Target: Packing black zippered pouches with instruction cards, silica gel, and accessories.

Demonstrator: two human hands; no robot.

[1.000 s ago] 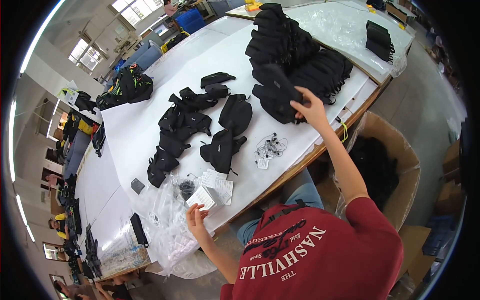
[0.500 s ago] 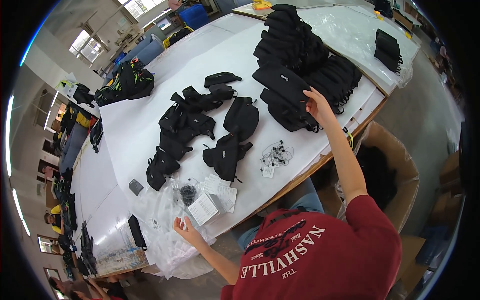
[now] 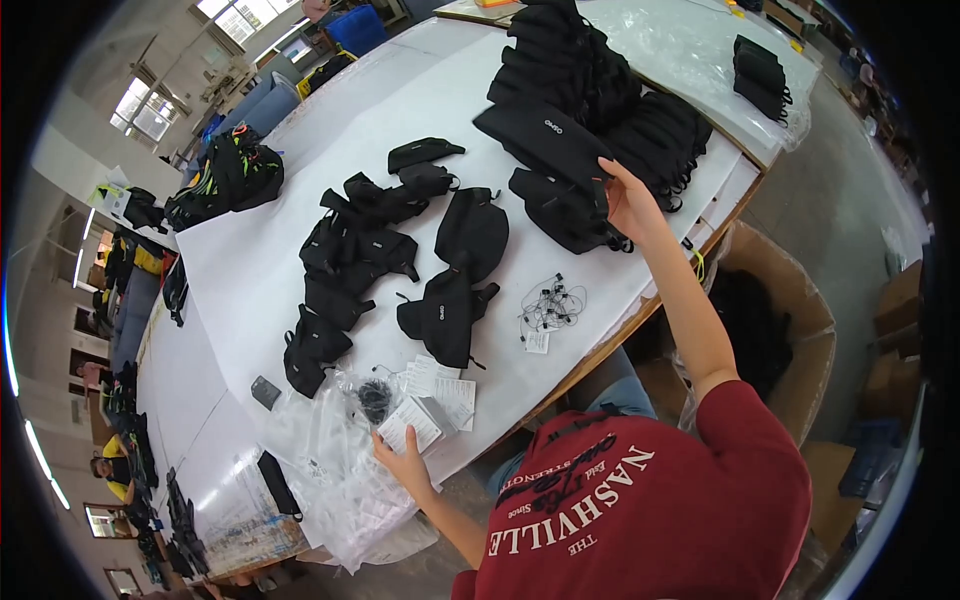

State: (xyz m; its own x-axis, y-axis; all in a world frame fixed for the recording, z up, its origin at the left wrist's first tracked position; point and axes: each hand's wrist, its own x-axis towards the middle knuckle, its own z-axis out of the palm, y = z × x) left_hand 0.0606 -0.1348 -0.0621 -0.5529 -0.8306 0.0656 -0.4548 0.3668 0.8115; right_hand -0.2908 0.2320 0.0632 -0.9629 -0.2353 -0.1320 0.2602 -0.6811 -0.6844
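Observation:
My right hand (image 3: 632, 203) grips the right end of a flat black pouch (image 3: 545, 138) with a small white mark. Its thumb is partly hidden. Below that pouch lies another black pouch (image 3: 565, 212). At the near edge of the table, my left hand (image 3: 404, 463) is at a stack of white printed cards (image 3: 412, 424), its thumb and forefinger apart at the stack's near side. A coil of dark strings (image 3: 374, 400) lies just beyond, on clear plastic bags (image 3: 345, 465). Loose strings with black clips (image 3: 553, 304) rest on the white sheet between my hands.
Several black bags (image 3: 360, 250) spread over the middle of the white-covered table (image 3: 235, 300). Rows of black pouches (image 3: 555, 70) are piled at the far right. An open cardboard box (image 3: 815, 350) holding black items stands beside the table's right edge.
My left hand has moved from over the plastic bags to the card stack. The pouch in my right hand has shifted slightly left and away. The whole view has also shifted a little.

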